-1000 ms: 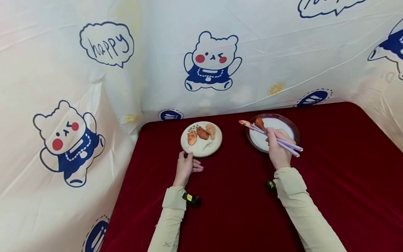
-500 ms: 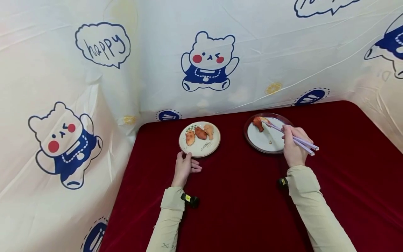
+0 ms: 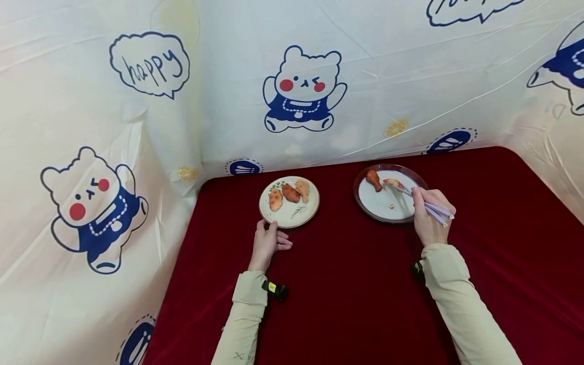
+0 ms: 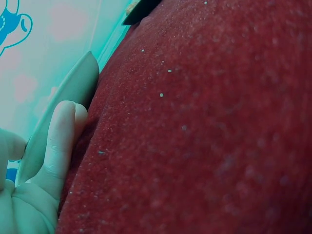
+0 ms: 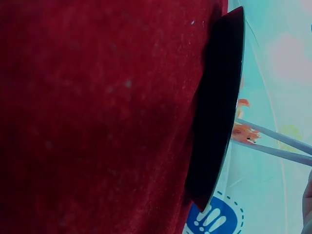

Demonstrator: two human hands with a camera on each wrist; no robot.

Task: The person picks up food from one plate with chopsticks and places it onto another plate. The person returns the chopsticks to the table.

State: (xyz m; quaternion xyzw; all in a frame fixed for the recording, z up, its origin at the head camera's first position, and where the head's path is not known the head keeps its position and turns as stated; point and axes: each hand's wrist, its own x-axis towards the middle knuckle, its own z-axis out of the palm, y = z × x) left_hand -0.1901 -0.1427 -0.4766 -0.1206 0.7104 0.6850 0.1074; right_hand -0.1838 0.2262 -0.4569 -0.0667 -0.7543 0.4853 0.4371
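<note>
My right hand (image 3: 431, 218) holds a pair of pale purple chopsticks (image 3: 407, 191). Their tips pinch a curved orange-and-pale shrimp (image 3: 392, 183), low over a white plate with a dark rim (image 3: 360, 205). On that plate, left of the shrimp, is a browned drumstick (image 3: 373, 179); a small crumb (image 3: 391, 206) shows nearer the front. In the right wrist view, the rim partly hides the shrimp (image 5: 245, 133). My left hand (image 3: 265, 244) pinches the near rim of a smaller cream plate (image 3: 296, 219), two fingers along its outside. Several pieces of browned food (image 3: 290, 192) sit there.
Both plates stand toward the back of a dark red velvet cloth (image 3: 342, 284). Behind and to the sides hangs a white curtain (image 3: 228, 76) printed with cartoon bears. A dark wrist camera (image 3: 276, 289) sits at my left cuff.
My right hand has moved rightward, bringing the shrimp from the dark-rimmed plate's left edge to just right of the drumstick. My left hand stays at the cream plate's rim.
</note>
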